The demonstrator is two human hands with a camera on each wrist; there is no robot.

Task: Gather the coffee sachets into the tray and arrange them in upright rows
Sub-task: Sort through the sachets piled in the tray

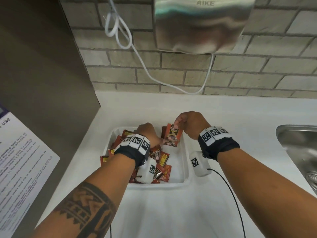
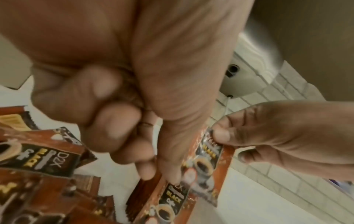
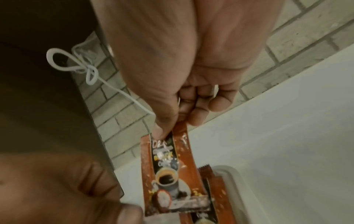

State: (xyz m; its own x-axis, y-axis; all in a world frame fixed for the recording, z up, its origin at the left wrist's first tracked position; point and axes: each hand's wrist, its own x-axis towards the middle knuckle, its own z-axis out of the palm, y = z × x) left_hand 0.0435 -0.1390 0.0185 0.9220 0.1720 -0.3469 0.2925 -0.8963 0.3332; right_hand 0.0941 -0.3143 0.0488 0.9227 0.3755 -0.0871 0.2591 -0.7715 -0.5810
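A white tray (image 1: 171, 184) sits on the white counter. Several red-brown coffee sachets (image 1: 163, 162) lie jumbled in its left half (image 2: 38, 159). One sachet (image 1: 173, 136) stands upright near the tray's far right wall, with another upright behind it. My right hand (image 1: 176, 125) pinches its top edge between thumb and fingers (image 3: 172, 125). My left hand (image 1: 158, 141) has its fingers curled, and its thumb and forefinger pinch the sachet's lower left edge (image 2: 164, 174). The sachet's printed front (image 3: 168, 181) faces me. The tray's rim (image 3: 229, 171) shows beside it.
A steel sink (image 1: 298, 148) lies at the right edge of the counter. A metal hand dryer (image 1: 202, 23) and a looped white cord (image 1: 145, 66) hang on the brick wall. A steel panel (image 1: 42, 66) with a paper notice (image 1: 20, 160) stands left.
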